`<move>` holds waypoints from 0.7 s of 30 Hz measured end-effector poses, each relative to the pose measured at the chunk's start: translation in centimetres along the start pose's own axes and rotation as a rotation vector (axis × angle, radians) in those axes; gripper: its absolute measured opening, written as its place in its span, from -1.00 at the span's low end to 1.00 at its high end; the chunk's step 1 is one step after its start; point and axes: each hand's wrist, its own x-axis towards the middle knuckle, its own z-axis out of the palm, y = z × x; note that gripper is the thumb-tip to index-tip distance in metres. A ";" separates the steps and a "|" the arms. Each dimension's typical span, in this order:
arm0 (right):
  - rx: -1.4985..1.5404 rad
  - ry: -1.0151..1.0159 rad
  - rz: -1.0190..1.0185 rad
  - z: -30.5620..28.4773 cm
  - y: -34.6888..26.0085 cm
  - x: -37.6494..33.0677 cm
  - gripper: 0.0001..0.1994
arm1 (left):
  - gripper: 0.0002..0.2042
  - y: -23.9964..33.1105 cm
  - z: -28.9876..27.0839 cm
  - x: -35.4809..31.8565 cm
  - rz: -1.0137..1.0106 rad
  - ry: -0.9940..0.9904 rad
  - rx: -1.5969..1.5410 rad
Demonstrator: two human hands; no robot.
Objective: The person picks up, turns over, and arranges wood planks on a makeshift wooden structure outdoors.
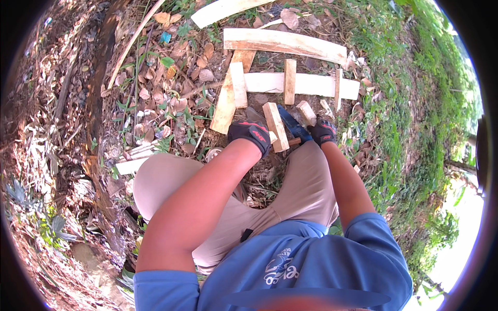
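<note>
My left hand (251,137), in a black glove with red marks, is curled with its fingers tucked out of sight. Against its right side lies a short pale tip, too small to name. Just beyond stands a tilted wooden block (276,127); whether the glove grips it is unclear. My right hand (323,132), also gloved, is closed at the right of a dark blue object (294,126) whose kind I cannot make out. Beside it, a brown stick-like piece (294,141) shows by my knee. A smaller wooden block (306,112) leans just past the right hand.
Ahead, a long pale board (285,42) lies behind another board (316,84) crossed by upright slats (289,82). A slanted plank (224,106) stands at the left. Dry leaves (179,72) litter the left ground; grass (415,103) grows at the right.
</note>
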 end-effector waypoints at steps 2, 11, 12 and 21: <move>0.006 0.021 0.013 0.4 -0.1 -0.1 -0.27 | -0.64 0.0 0.4 0.1 -0.011 0.019 -0.029; -0.080 -0.112 -0.036 -1.4 -0.1 0.4 -0.05 | -0.67 0.3 0.4 -0.5 -0.008 0.014 -0.043; -0.098 -0.201 -0.048 -2.7 -0.4 0.8 0.02 | -0.69 0.2 0.4 -0.7 -0.009 0.034 -0.061; 0.267 0.269 -0.113 -9.6 -11.0 2.4 0.11 | -0.66 -0.3 0.9 -1.3 -0.079 -0.046 -0.095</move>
